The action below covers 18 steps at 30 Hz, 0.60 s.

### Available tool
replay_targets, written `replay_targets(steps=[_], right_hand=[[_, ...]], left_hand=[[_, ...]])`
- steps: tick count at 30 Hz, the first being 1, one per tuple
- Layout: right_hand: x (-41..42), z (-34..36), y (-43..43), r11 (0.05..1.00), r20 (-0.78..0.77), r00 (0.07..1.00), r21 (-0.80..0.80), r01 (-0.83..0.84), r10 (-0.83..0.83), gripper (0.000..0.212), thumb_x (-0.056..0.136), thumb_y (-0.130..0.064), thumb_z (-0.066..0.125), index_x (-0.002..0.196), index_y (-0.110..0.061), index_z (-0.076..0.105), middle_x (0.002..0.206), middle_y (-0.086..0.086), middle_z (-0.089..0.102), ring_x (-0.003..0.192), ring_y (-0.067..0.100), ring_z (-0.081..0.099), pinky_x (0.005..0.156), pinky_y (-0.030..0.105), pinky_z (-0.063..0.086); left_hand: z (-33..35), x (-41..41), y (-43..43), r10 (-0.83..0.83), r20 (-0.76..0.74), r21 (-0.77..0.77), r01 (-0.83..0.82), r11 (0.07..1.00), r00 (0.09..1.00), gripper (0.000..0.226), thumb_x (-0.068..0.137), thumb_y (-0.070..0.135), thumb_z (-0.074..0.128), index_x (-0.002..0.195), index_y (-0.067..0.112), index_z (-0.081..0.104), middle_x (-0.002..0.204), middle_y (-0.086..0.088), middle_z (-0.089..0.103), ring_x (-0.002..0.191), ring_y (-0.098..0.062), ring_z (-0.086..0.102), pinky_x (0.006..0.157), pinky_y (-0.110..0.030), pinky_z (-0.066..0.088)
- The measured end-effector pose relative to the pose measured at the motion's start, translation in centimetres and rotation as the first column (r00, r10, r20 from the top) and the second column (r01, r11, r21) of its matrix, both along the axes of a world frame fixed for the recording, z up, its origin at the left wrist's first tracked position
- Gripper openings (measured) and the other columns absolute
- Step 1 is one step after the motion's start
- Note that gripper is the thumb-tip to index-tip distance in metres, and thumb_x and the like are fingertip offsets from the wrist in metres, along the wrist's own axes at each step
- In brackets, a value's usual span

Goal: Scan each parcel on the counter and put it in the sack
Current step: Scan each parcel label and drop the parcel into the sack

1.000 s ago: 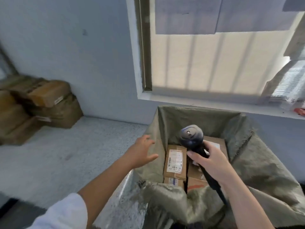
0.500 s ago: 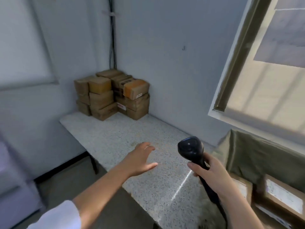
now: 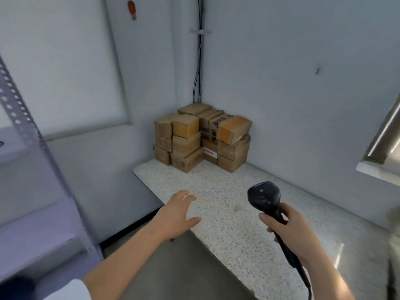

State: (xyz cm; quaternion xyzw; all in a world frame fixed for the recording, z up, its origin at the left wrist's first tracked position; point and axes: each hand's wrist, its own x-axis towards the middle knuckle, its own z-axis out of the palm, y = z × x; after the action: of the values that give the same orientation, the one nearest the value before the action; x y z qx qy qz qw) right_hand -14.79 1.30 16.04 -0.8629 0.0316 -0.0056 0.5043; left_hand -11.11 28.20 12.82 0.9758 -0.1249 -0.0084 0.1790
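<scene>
Several brown cardboard parcels are stacked in the far corner of the speckled counter. My right hand grips the handle of a black barcode scanner, its head pointing toward the stack. My left hand hovers over the counter's near left edge with fingers spread and holds nothing. Both hands are well short of the parcels. Only a grey-green sliver of the sack shows at the right edge.
A grey metal shelving rack stands at the left, across a gap of floor from the counter. Black cables run down the wall corner above the parcels. A window frame juts in at the right.
The view has swung left, from the open sack with parcels in it to the stack in the corner. The sack has slid almost out of frame. Both hands keep their pose.
</scene>
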Motion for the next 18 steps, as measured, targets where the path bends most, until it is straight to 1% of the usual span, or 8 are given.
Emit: replay_targets(steps=[2,6,9,13,16,18], right_hand=[[1.8,0.3,1.6,1.000,0.004,1.000,-0.020,-0.016,0.016,0.022,0.081,-0.030,0.069,0.098,-0.023,0.058,0.073,0.003,0.067,0.061,0.016,0.062,0.060,0.032,0.053],[6.3,0.3,4.3,0.998,0.013,0.999,-0.048,-0.045,0.046,0.022,0.079,-0.033,0.070,0.096,-0.027,0.057,0.074,0.000,0.068,0.069,0.015,0.066,0.072,0.040,0.056],[10.4,0.1,6.2,0.996,0.023,0.997,-0.047,-0.072,0.073,0.018,0.079,-0.033,0.070,0.091,-0.028,0.057,0.073,-0.001,0.068,0.068,0.016,0.066,0.072,0.042,0.056],[16.4,-0.1,8.3,0.995,0.030,0.995,-0.033,-0.097,0.098,0.019,0.079,-0.033,0.070,0.091,-0.027,0.057,0.071,-0.002,0.067,0.061,0.014,0.063,0.068,0.037,0.055],[20.5,0.0,9.6,0.992,0.005,0.993,-0.028,-0.121,0.122,0.018,0.080,-0.033,0.070,0.089,-0.031,0.055,0.073,-0.003,0.066,0.061,0.012,0.061,0.069,0.034,0.053],[23.2,0.1,10.3,0.989,-0.011,0.989,-0.022,-0.145,0.145,0.018,0.080,-0.032,0.069,0.089,-0.031,0.054,0.073,-0.002,0.065,0.060,0.013,0.059,0.068,0.033,0.051]], left_hand=[[-0.1,1.4,1.6,0.020,0.008,-0.014,-0.020,1.000,1.000,0.064,0.092,0.047,0.050,0.145,0.021,0.026,0.153,0.002,0.015,0.141,-0.014,0.016,0.110,-0.024,0.024],[-0.3,4.7,3.6,0.052,0.002,-0.055,-0.052,0.997,0.999,0.063,0.092,0.048,0.049,0.145,0.021,0.026,0.154,0.002,0.015,0.140,-0.013,0.018,0.111,-0.026,0.025],[-0.5,8.3,4.9,0.063,0.010,-0.076,-0.062,0.995,0.998,0.065,0.092,0.047,0.049,0.146,0.019,0.025,0.153,0.003,0.015,0.139,-0.012,0.019,0.110,-0.023,0.023],[-0.7,14.1,6.3,0.087,0.005,-0.108,-0.086,0.990,0.996,0.066,0.092,0.049,0.049,0.146,0.019,0.025,0.152,0.004,0.017,0.139,-0.011,0.020,0.111,-0.023,0.022],[-0.5,18.6,6.9,0.105,-0.010,-0.107,-0.106,0.989,0.994,0.064,0.092,0.048,0.049,0.145,0.020,0.025,0.152,0.004,0.018,0.137,-0.011,0.022,0.111,-0.025,0.025],[-0.5,21.2,7.4,0.112,0.006,-0.114,-0.110,0.987,0.994,0.064,0.092,0.048,0.049,0.145,0.020,0.026,0.151,0.002,0.020,0.136,-0.012,0.025,0.110,-0.025,0.026]])
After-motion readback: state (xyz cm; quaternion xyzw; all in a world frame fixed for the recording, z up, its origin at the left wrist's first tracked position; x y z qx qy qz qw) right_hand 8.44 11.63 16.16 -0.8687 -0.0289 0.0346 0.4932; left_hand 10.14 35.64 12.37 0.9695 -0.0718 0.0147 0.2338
